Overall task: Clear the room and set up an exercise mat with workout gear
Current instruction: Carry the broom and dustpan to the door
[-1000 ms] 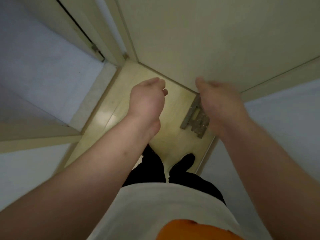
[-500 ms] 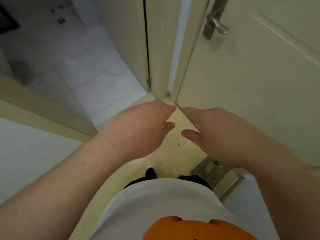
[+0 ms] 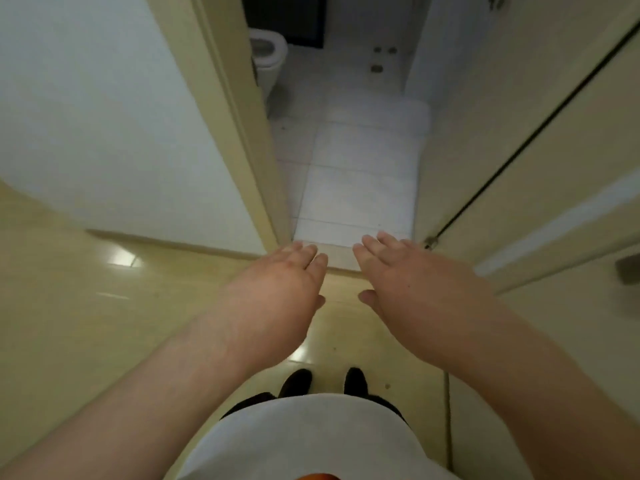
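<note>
Left hand (image 3: 277,292): palm down, fingers straight and pressed together, holding nothing; tips over the threshold (image 3: 341,259).
Right hand (image 3: 412,285): palm down, fingers straight and slightly spread, thumb out to the side, holding nothing; just beside the left hand, not touching it.
Forearms: bare, both stretched forward from the lower corners.
Mat, gear: out of view.
Near floor (image 3: 69,306): glossy beige, with bright glints of light.
Threshold: pale strip across the doorway, between the beige floor and the tiles (image 3: 360,174).
Tiles: white, square, with grey joints, running away past the hands.
Toilet (image 3: 268,53): white, at the far left of the tiled room, partly hidden by the frame (image 3: 239,140).
Frame: cream, left of the opening, bowed by the wide lens.
Wall (image 3: 104,116): plain white, left of the frame.
Dark panel (image 3: 287,19): black, at the far end above the toilet; cannot tell what it is.
Woodwork (image 3: 485,116): cream, right of the opening, split by a dark gap ending at a small metal hinge (image 3: 430,242).
Handle (image 3: 628,270): grey, blurred, at the right edge.
Feet (image 3: 296,382): two dark toes on the beige floor, below the hands.
Shirt (image 3: 311,441): white, bottom centre.
Print (image 3: 317,477): orange sliver on the shirt, cut off by the edge; nothing can be read.
</note>
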Available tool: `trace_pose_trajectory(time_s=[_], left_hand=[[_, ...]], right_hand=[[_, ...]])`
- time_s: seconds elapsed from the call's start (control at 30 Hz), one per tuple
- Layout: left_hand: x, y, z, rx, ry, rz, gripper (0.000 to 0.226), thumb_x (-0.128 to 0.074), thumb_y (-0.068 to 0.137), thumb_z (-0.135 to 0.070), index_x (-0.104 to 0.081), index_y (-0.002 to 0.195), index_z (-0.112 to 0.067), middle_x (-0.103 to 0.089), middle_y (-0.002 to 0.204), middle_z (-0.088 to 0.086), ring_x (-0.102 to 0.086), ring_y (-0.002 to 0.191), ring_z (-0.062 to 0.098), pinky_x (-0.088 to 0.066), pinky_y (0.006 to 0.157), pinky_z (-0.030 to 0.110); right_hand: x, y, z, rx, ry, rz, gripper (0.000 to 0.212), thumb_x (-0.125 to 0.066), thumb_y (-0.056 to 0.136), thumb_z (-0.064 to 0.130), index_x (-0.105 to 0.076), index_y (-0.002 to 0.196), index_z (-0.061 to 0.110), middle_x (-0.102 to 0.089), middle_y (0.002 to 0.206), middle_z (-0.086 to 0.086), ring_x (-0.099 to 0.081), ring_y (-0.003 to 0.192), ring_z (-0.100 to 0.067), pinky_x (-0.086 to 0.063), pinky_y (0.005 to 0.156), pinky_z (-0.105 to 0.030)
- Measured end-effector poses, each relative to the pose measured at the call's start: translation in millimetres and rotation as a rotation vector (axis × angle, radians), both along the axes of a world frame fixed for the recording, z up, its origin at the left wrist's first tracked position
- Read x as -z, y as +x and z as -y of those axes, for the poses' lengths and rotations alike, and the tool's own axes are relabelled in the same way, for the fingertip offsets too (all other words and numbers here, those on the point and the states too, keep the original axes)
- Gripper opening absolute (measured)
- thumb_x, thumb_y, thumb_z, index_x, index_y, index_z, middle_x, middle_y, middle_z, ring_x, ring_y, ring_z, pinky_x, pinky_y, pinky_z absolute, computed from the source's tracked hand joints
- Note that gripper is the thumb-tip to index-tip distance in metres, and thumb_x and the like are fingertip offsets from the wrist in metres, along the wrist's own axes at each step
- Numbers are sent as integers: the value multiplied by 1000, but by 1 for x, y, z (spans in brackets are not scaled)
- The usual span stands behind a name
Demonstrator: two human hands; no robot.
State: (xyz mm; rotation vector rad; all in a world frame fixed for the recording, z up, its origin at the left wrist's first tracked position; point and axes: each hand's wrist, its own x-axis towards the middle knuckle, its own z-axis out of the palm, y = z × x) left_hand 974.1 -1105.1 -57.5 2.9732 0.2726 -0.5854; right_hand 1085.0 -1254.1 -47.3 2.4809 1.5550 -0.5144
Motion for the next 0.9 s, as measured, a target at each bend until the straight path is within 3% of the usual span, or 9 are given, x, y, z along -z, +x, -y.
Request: trace_pose_trajectory(time_s=[0.23, 0.43, 0.63, 0.8, 0.9], left_hand=[[-5, -87, -37, -449, 59, -1, 62, -29, 108, -36, -2, 159, -15, -4, 167, 4, -2, 154, 19, -3, 122, 30], [-9, -190, -85, -795, 79, 54, 62, -30, 107, -38, -3, 159, -17, -5, 167, 1, -4, 154, 18, -6, 122, 31], [-10, -294, -148, -1030, 65, 93, 62, -33, 107, -37, -6, 159, -17, -11, 167, 2, -12, 153, 18, -15, 121, 31], [-17, -366, -206, -1208, 88, 150, 58, -38, 105, -39, -20, 156, -19, -28, 161, 1, -30, 146, 19, -31, 115, 34], [-18, -398, -246, -1282, 77, 176, 56, -39, 104, -41, -24, 155, -21, -33, 158, -1, -37, 142, 18, -36, 112, 36]], right_hand=[[-6, -36, -103, -485, 69, 26, 69, -49, 105, 25, -9, 159, 11, -14, 167, -7, -13, 154, -21, -12, 123, -34], [-9, -123, -210, -800, 73, 23, 67, -49, 105, 23, -12, 159, 9, -19, 166, -9, -18, 153, -22, -18, 122, -34], [-19, -226, -305, -959, 63, -26, 60, -36, 108, 34, -13, 159, 15, -22, 166, -2, -22, 151, -19, -24, 119, -33], [-25, -303, -378, -1056, 97, -40, 55, -38, 107, 35, -20, 157, 18, -31, 161, 2, -35, 144, -18, -39, 113, -37], [-28, -334, -427, -1103, 85, -41, 56, -37, 108, 34, -16, 158, 20, -27, 163, 3, -32, 147, -16, -39, 112, -36]])
